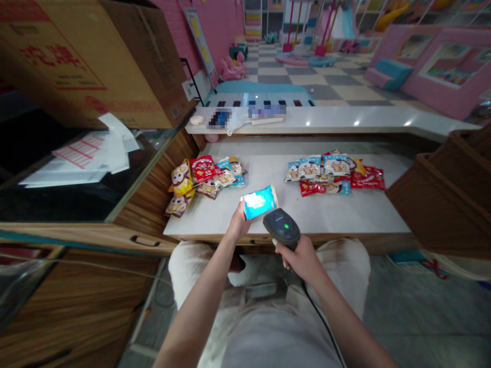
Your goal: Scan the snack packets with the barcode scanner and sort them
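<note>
My left hand (238, 221) is closed on the left end of a blue snack packet (260, 202), held up above the front of the white desk (215, 217). The packet's face is brightly lit and its print is washed out. In my right hand (301, 258) is a dark barcode scanner (282, 226), gripped by its handle, with a green light glowing on top. Its head points toward the packet, close to the packet's lower right corner. A black cable (320, 317) runs down from the scanner past my right forearm.
Piles of snack packets lie at the desk's left (203, 169) and right (324, 167). A raised shelf (330, 118) crosses behind. A large cardboard box (88, 61) and papers (88, 156) stand left; a brown woven-looking container (448, 194) is close on the right.
</note>
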Action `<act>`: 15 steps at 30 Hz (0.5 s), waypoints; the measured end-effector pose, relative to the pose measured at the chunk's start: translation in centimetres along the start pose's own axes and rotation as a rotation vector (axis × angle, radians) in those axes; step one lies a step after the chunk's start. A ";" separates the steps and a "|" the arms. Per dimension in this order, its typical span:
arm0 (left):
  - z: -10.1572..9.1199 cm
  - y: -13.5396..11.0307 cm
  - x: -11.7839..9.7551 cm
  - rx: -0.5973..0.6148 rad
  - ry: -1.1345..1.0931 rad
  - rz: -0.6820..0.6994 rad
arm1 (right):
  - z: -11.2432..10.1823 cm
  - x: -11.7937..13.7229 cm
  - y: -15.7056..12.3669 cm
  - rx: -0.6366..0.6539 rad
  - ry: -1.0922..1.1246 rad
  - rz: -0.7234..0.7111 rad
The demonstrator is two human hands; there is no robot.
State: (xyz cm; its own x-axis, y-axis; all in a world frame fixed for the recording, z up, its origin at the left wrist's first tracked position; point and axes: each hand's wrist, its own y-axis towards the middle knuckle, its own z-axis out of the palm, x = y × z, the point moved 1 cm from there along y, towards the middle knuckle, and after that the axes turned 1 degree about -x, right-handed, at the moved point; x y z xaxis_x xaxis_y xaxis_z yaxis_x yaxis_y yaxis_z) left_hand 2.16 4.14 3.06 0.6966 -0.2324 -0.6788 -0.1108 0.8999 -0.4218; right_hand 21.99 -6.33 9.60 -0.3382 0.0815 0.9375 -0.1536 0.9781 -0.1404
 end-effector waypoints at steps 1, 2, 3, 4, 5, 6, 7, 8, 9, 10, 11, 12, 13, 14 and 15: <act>-0.1 0.0 0.0 -0.020 0.000 -0.007 | 0.0 -0.1 0.0 0.000 0.001 -0.001; -0.2 0.0 0.1 -0.043 -0.002 -0.013 | 0.0 -0.2 0.0 0.000 0.002 -0.001; -0.3 0.0 0.1 -0.062 -0.008 -0.017 | 0.0 -0.3 0.0 -0.001 0.005 0.000; -0.4 0.0 0.1 -0.076 -0.014 -0.019 | 0.0 -0.4 0.0 -0.002 0.008 0.002; -0.4 -0.1 0.1 -0.084 -0.020 -0.018 | 0.0 -0.5 -0.1 -0.004 0.011 0.004; -0.4 -0.2 0.1 -0.084 -0.024 -0.013 | -0.1 -0.6 -0.1 -0.007 0.017 0.005; -0.3 -0.3 0.0 -0.078 -0.026 -0.005 | -0.2 -0.7 -0.2 -0.011 0.025 0.007; -0.3 -0.4 -0.1 -0.068 -0.026 0.007 | -0.3 -0.8 -0.3 -0.015 0.035 0.009; -0.2 -0.5 -0.2 -0.057 -0.022 0.021 | -0.5 -1.0 -0.4 -0.021 0.046 0.012; -0.1 -0.5 -0.3 -0.042 -0.015 0.033 | -0.7 -1.3 -0.5 -0.029 0.057 0.017; 0.1 -0.5 -0.4 -0.023 -0.003 0.043 | -1.0 -1.6 -0.6 -0.044 0.068 0.025; 0.4 -0.5 -0.5 -0.004 0.014 0.050 | -1.3 -2.0 -0.7 -0.059 0.078 0.037; 0.8 -0.3 -0.6 0.011 0.041 0.058 | -1.7 -2.4 -0.8 -0.078 0.089 0.054; 1.3 -0.2 -0.6 0.027 0.078 0.075 | -2.1 -2.8 -0.9 -0.101 0.103 0.077; 2.1 0.1 -0.7 0.054 0.127 0.105 | -2.6 -3.2 -0.9 -0.109 0.114 0.093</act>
State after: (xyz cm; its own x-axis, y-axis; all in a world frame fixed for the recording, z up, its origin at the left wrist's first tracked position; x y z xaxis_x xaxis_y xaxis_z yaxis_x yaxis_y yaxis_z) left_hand 3.20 5.16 4.76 0.5878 -0.1780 -0.7892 -0.1372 0.9394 -0.3141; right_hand 25.60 -7.00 7.56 -0.2374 0.1877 0.9531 -0.0232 0.9798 -0.1987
